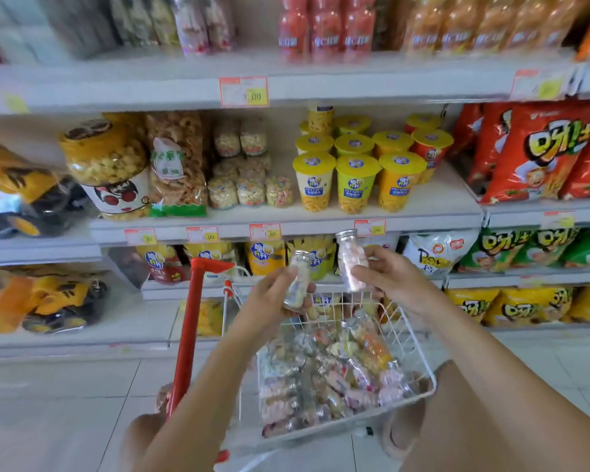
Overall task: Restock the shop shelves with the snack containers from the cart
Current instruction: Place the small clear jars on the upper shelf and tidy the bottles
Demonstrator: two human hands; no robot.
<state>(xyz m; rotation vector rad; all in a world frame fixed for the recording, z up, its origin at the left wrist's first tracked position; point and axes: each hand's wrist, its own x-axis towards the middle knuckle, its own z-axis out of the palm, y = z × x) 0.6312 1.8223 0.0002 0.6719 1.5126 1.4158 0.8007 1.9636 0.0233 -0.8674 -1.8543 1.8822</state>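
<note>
The middle shelf has bare room along its front edge and at its right end, between the yellow-lidded cups and the red bags. Small jars and the cups fill the rest. Below, the wire basket is packed with bottles; the red cart post stands just left.

two hands, two held bottles, one cart

top price tag on the upper shelf edge looks like 3,00, bit blurry though; lower tag on the middle shelf edge says 1,00; white bag underneath starts "Po"; everything else is too smeared to read
</note>
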